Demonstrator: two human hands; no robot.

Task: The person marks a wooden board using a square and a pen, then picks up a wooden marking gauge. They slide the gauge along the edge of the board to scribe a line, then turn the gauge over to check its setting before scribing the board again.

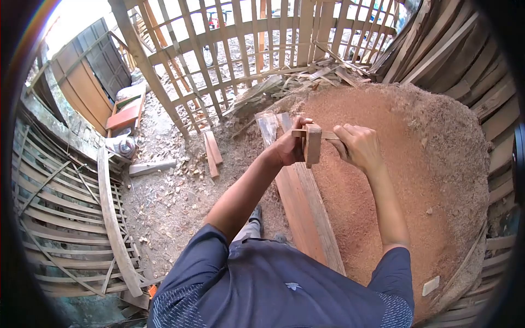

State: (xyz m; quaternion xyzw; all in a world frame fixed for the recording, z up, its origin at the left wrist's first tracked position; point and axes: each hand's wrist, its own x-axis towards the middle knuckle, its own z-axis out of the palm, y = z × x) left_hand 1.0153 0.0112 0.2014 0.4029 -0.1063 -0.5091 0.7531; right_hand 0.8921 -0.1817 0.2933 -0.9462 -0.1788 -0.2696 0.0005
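Observation:
In front of my chest I hold a wooden tool that looks like a marking gauge [313, 145], a thick block with a thin flat bar passing crosswise through it. My left hand [289, 146] is closed around the left side of the block, its fingers partly hidden behind the wood. On the other side, my right hand [356, 143] grips the bar's right end between thumb and curled fingers. Below the tool lies a long reddish-brown timber beam [306, 213], running from near my body away toward the fence.
A big sawdust mound [404, 164] spreads to the right of the beam. Ahead stands a slatted wooden fence [246, 49] with scrap strips at its foot. Short offcuts [212, 153] lie on the left ground, near a slatted rack [71, 218]. Planks [443, 49] lean at right.

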